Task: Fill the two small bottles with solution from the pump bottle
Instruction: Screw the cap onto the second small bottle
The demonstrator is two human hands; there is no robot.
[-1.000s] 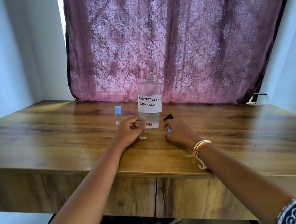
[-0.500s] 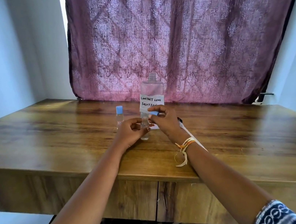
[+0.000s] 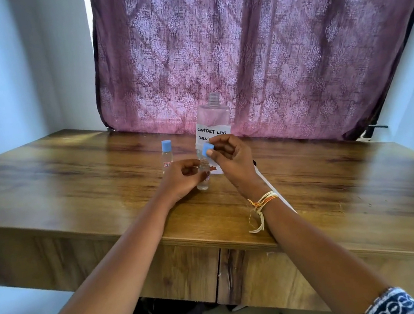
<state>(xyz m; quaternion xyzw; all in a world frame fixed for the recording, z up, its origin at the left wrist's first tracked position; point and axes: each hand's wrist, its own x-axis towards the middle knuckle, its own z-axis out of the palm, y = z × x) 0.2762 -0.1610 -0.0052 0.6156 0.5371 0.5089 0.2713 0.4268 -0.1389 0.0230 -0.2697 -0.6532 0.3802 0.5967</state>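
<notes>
A large clear bottle (image 3: 212, 118) labelled "contact lens solution" stands uncapped on the wooden table (image 3: 70, 182), its pump taken out. My left hand (image 3: 181, 178) grips a small clear bottle (image 3: 204, 176) standing upright in front of it. Just above that bottle's open neck, my right hand (image 3: 230, 160) pinches a blue cap (image 3: 206, 148). A second small bottle (image 3: 167, 156) with a blue cap on stands to the left, apart from both hands.
The pump's white tube (image 3: 275, 192) lies on the table behind my right wrist, its black head mostly hidden. A purple curtain (image 3: 263, 40) hangs right behind the bottles. The table's front edge runs below my forearms.
My right hand picked the blue cap off the table and raised it over the small bottle held by my left hand. The left hand stayed in place.
</notes>
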